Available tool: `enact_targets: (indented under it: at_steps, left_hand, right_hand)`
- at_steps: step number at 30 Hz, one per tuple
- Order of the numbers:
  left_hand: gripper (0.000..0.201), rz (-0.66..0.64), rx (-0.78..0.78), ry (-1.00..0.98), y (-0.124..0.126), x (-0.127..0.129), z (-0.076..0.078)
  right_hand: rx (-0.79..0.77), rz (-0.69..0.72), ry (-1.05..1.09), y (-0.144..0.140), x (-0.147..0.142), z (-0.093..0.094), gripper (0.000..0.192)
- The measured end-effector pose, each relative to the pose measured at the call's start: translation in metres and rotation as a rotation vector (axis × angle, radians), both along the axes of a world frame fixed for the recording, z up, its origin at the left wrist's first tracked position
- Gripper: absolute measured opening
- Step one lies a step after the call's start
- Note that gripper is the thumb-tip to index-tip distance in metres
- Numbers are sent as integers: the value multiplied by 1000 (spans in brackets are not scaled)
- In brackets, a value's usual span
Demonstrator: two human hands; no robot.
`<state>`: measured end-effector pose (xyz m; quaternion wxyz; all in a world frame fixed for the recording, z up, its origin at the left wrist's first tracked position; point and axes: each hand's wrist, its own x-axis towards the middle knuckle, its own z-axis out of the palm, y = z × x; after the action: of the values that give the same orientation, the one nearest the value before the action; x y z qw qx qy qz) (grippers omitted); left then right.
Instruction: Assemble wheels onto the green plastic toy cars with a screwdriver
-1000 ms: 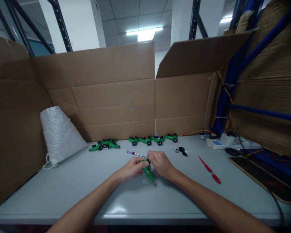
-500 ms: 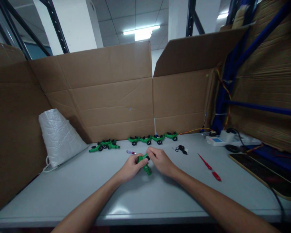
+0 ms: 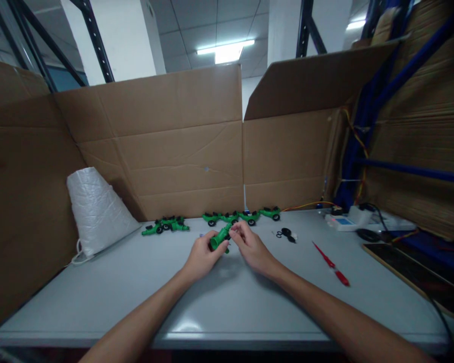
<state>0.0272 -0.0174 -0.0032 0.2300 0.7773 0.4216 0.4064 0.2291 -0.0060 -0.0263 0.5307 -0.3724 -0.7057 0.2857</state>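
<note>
My left hand (image 3: 204, 256) grips the green piece (image 3: 220, 238), thumb on the near side, fingers behind. The piece is held above the tabletop (image 3: 136, 287), its round end turned toward me. My right hand (image 3: 252, 248) has its fingertips bent together at the opposite end; I cannot tell whether they pinch anything.

Handling: I judge the piece to be moulded plastic, light and stiff, with a smooth surface that may rotate under a loose thumb. I take hold around the thick body with moderate pressure. I avoid loading the small dark fittings, probably its most fragile points.

Similar green assemblies (image 3: 248, 218) stand in a row behind; small black parts (image 3: 286, 232) lie to the right, away from both hands.
</note>
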Motion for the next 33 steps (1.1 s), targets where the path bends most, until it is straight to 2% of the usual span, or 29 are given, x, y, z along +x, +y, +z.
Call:
enact_targets:
  at_steps: [6, 10, 17, 26, 33]
  left_hand:
    - [35, 50, 39, 60, -1, -1, 0]
    - [34, 39, 45, 93, -3, 0, 2]
    - [33, -11, 44, 111, -6, 0, 5]
    - [38, -131, -181, -58, 1, 1, -5]
    - [33, -161, -131, -15, -1, 1, -7]
  right_hand:
    - [26, 74, -85, -1, 2, 1, 42]
    - [31, 105, -91, -3, 0, 1, 38]
    - [55, 77, -104, -5, -1, 3, 33]
    - [139, -14, -182, -4, 0, 4, 29]
    - [219, -34, -241, -5, 2, 3, 29]
